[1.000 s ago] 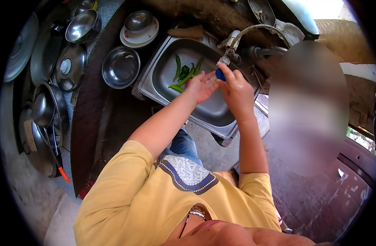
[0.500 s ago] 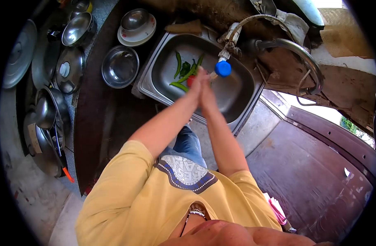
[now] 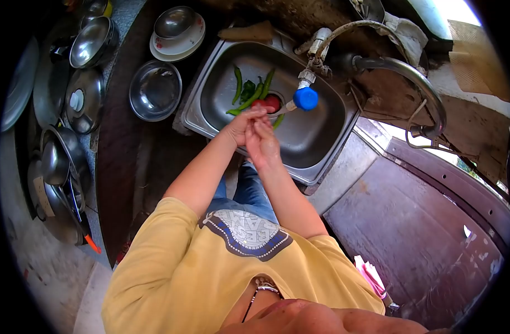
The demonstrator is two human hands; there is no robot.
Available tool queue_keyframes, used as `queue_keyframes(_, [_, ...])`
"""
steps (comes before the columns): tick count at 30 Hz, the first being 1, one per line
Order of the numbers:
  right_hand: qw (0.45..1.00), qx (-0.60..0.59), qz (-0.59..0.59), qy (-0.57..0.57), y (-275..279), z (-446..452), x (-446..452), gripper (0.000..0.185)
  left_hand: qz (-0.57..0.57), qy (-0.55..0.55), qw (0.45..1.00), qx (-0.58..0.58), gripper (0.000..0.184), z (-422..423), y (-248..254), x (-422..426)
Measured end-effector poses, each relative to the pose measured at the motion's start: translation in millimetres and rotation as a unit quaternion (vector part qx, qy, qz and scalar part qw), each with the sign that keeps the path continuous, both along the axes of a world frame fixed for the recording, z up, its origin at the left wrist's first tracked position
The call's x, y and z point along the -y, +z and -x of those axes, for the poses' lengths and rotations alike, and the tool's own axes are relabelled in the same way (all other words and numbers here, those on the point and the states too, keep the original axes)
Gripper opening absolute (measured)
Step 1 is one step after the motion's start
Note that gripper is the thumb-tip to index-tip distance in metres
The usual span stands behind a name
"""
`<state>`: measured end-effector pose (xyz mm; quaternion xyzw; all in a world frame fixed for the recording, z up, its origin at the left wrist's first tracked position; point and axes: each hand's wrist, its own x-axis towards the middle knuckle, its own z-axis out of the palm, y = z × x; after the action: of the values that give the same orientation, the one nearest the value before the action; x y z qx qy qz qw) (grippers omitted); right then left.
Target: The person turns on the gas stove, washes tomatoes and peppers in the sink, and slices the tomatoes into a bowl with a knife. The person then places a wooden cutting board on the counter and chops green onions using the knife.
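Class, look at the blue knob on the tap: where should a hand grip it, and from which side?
Probably best around the rim of the blue knob, with the right hand coming from the person's right. The knob is rounded and stands out over the sink; that side looks open, while the spout juts out on the left.

A rectangular stainless-steel sink (image 3: 316, 139) lies before the person, with slender green chili peppers (image 3: 237, 84) spread in its left half beside a rounded red vegetable (image 3: 272, 102). The bare left hand (image 3: 245, 123) and bare right hand (image 3: 262, 146) meet at the sink's near edge; a round blue tap knob (image 3: 305, 99) is behind them to the right. Left of the sink lies a round steel bowl (image 3: 156, 91); behind that, a small steel bowl (image 3: 174, 22) sits on round white plates (image 3: 196, 34). Farther left lies a round steel lid (image 3: 84, 114).
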<state>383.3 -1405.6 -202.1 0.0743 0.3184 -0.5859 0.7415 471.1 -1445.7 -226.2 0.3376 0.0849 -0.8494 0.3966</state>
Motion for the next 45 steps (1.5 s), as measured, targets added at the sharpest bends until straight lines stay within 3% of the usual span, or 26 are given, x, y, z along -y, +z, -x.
queue_keyframes(1, [0.982, -0.171, 0.022, 0.077, -6.4, -1.2, -4.7, 0.035, -0.026, 0.019, 0.999, -0.025, 0.023, -3.0, -2.6, 1.3])
queue_keyframes(2, [0.929, -0.334, 0.041, 0.153, -12.0, -2.2, -11.6, 0.036, -0.084, 0.022, 0.996, 0.033, 0.024, 0.9, -6.6, 2.5])
queue_keyframes(3, [0.844, -0.484, 0.06, 0.225, -17.9, -3.5, -17.0, 0.038, -0.095, 0.032, 0.994, 0.046, 0.025, 2.2, -9.5, 1.5])
queue_keyframes(4, [0.695, -0.639, 0.154, 0.291, -23.7, 1.1, -18.0, 0.041, -0.103, 0.043, 0.992, 0.06, 0.026, 1.8, -12.1, 2.6])
queue_keyframes(8, [0.538, -0.707, 0.378, 0.261, -41.1, 6.8, -8.5, 0.046, -0.201, 0.106, 0.962, 0.148, 0.033, -1.6, -23.4, 10.9])
queue_keyframes(10, [0.448, -0.693, 0.486, 0.287, -61.0, 22.3, 0.5, 0.05, -0.182, 0.091, 0.96, 0.193, 0.027, -6.3, -35.5, 2.9])
queue_keyframes(13, [0.319, -0.758, 0.449, 0.348, -78.6, 36.9, 26.0, 0.054, -0.149, 0.004, 0.944, 0.294, 0.028, -19.6, -27.8, -0.4])
queue_keyframes(16, [0.3, -0.861, 0.316, 0.262, -78.9, 33.4, 50.9, 0.06, -0.117, -0.038, 0.943, 0.309, 0.042, -32.8, -27.2, -9.7])
queue_keyframes(19, [0.257, -0.854, 0.304, 0.336, -113.4, 33.5, 57.4, 0.065, -0.092, -0.051, 0.948, 0.301, 0.052, -43.8, -39.1, -22.7])
queue_keyframes(22, [0.484, -0.758, 0.267, 0.345, -114.5, 25.9, 53.8, 0.056, -0.087, -0.073, 0.946, 0.304, 0.057, -42.1, -29.0, -23.7])
queue_keyframes(23, [0.585, -0.707, 0.227, 0.326, -110.8, 23.4, 50.1, 0.049, -0.087, -0.079, 0.946, 0.303, 0.059, -37.4, -21.5, -21.0])
queue_keyframes(25, [0.758, -0.576, 0.137, 0.275, -84.0, 13.5, 32.7, 0.04, -0.02, -0.07, 0.96, 0.272, 0.062, -23.8, 7.6, -11.7])
queue_keyframes(26, [0.837, -0.475, 0.011, 0.27, -38.1, 0.9, 35.4, 0.041, 0.014, -0.067, 0.965, 0.254, 0.064, -17.0, 16.8, -9.5])
queue_keyframes(29, [0.89, -0.362, -0.081, 0.266, -6.9, 9.5, 43.6, 0.04, 0.188, -0.169, 0.874, 0.416, 0.067, -1.7, 12.9, -13.1])
queue_keyframes(30, [0.904, -0.32, -0.111, 0.262, -0.3, 12.7, 45.0, 0.04, 0.175, -0.2, 0.861, 0.434, 0.062, -2.8, 32.3, -6.8])
queue_keyframes(33, [0.929, -0.185, -0.202, 0.249, 9.5, 21.3, 40.2, 0.039, 0.229, -0.098, 0.819, 0.517, 0.045, 12.4, 11.8, -14.0])
queue_keyframes(35, [0.887, -0.38, 0.012, 0.264, -33.4, 16.6, 27.2, 0.036, 0.138, -0.055, 0.904, 0.401, 0.036, 9.5, -6.7, -6.4])
queue_keyframes(36, [0.835, -0.468, 0.118, 0.264, -37.1, 10.8, 25.2, 0.034, 0.091, -0.034, 0.937, 0.337, 0.033, 8.7, -8.3, -2.7])
queue_keyframes(39, [0.683, -0.676, 0.218, 0.168, -34.6, 12.2, 5.7, 0.03, -0.024, -0.002, 0.967, 0.255, 0.036, 12.2, -7.9, -0.9])
queue_keyframes(40, [0.697, -0.667, 0.216, 0.149, -34.3, 11.6, 6.5, 0.026, -0.023, -0.015, 0.962, 0.273, 0.039, 12.2, 27.4, 1.6])
queue_keyframes(43, [0.838, -0.502, 0.049, 0.208, -20.0, 17.1, 18.1, 0.026, 0.056, 0.019, 0.96, 0.274, 0.046, 26.2, 17.0, -19.0])
queue_keyframes(44, [0.881, -0.439, 0.056, 0.166, -43.5, 20.8, 11.7, 0.027, 0.089, 0.001, 0.947, 0.31, 0.054, 31.1, 11.2, -24.7])
queue_keyframes(45, [0.873, -0.452, 0.065, 0.174, -44.7, 20.5, 15.4, 0.027, 0.117, -0.021, 0.934, 0.336, 0.057, 31.2, 9.0, -25.8])
